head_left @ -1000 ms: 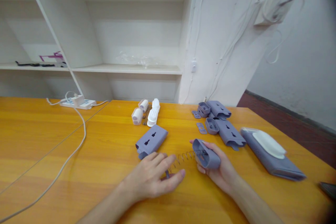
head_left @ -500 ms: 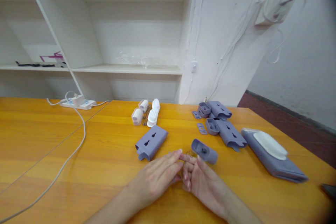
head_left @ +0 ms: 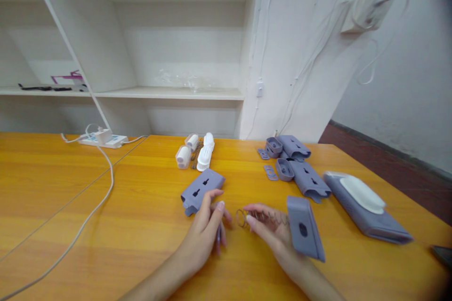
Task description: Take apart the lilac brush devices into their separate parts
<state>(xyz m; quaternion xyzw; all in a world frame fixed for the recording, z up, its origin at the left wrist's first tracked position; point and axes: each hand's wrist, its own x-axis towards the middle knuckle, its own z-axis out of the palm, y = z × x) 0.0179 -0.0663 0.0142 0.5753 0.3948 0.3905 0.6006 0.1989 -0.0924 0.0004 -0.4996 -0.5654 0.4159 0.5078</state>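
Observation:
My right hand (head_left: 275,237) is closed on a coil spring (head_left: 241,218), whose loose end sticks out past the fingertips. At the spring's other end, by the heel of that hand, a grey-purple plastic cup (head_left: 299,211) is tilted with its holed face toward me. My left hand (head_left: 197,240) is held just left of the spring, apart from it. Its curled fingers hold a thin grey-purple plate (head_left: 219,233), mostly hidden. Beyond the left hand lies a grey-purple housing (head_left: 208,181) with two slots.
White rollers in clear cases (head_left: 183,156) and white oval parts (head_left: 205,156) stand at the back. To the right are more slotted housings (head_left: 305,176), cups (head_left: 284,170) and a flat plate (head_left: 270,172). A long box with a white top (head_left: 363,195), power strip (head_left: 115,141) and cable (head_left: 102,197) lie farther out.
My hands have moved apart. The right hand has brought the cup closer and turned it, and the spring now shows stretched along the fingers. A thin plate shows in my left hand.

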